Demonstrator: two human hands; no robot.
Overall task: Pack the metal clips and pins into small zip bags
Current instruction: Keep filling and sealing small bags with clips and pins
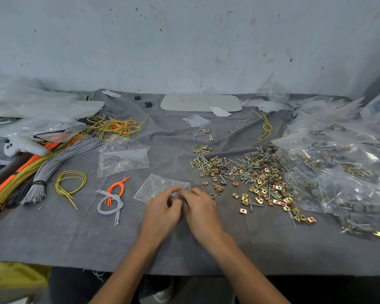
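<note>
A small clear zip bag (156,186) lies on the grey cloth (75,233) in front of me, with a few metal pieces inside. My left hand (162,210) and my right hand (201,208) meet at the bag's near right edge, fingers curled and pinching it. What sits between the fingertips is hidden. A wide heap of brass-coloured metal clips and silver pins (257,176) is spread just right of my hands. Two more filled zip bags (123,160) lie further back on the left.
Bundles of grey, yellow and orange cords (42,172) cover the left side, with small loops (70,185) nearer. A pile of filled clear bags (342,172) crowds the right. A grey plate (201,103) lies at the back by the wall.
</note>
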